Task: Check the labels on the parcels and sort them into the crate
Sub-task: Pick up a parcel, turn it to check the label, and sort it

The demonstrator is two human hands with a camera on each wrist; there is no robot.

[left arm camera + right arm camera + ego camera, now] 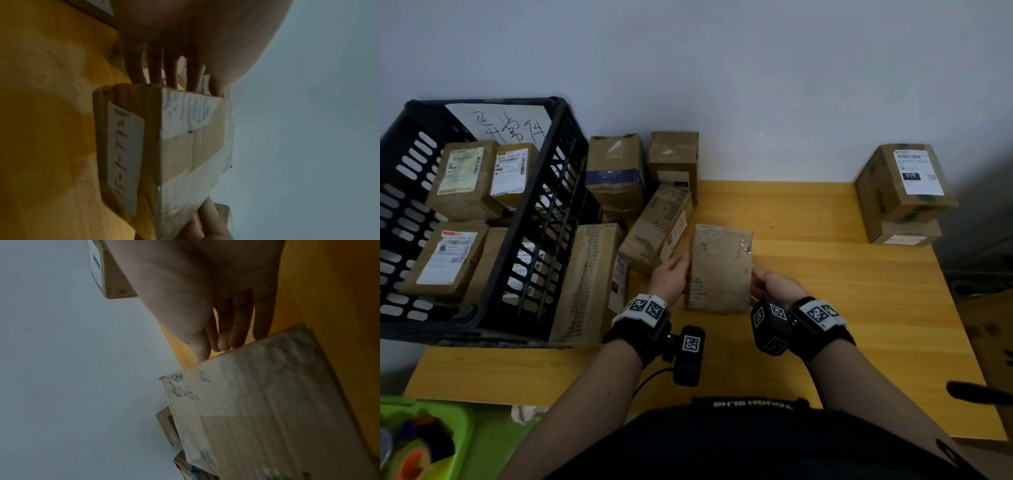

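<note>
A flat brown cardboard parcel (pixel 719 269) hangs just above the yellow table (pixel 825 308), pressed between my two hands. My left hand (pixel 677 270) lies against its left side and my right hand (pixel 758 281) against its right side. The left wrist view shows straight fingers (pixel 154 71) reaching the parcel (pixel 191 146), whose narrow side carries a white label (pixel 125 154) with red handwriting. In the right wrist view straight fingers (pixel 240 327) meet the edge of the parcel (pixel 267 410). The black slatted crate (pixel 544 219) stands at the left and holds several labelled parcels.
Several unsorted boxes (pixel 654 226) crowd between the crate and my left hand. Two stacked boxes (pixel 904 185) stand at the table's back right by the wall. A handwritten paper sign (pixel 513 126) leans inside the crate. A green object (pixel 424 442) lies below the table's front left.
</note>
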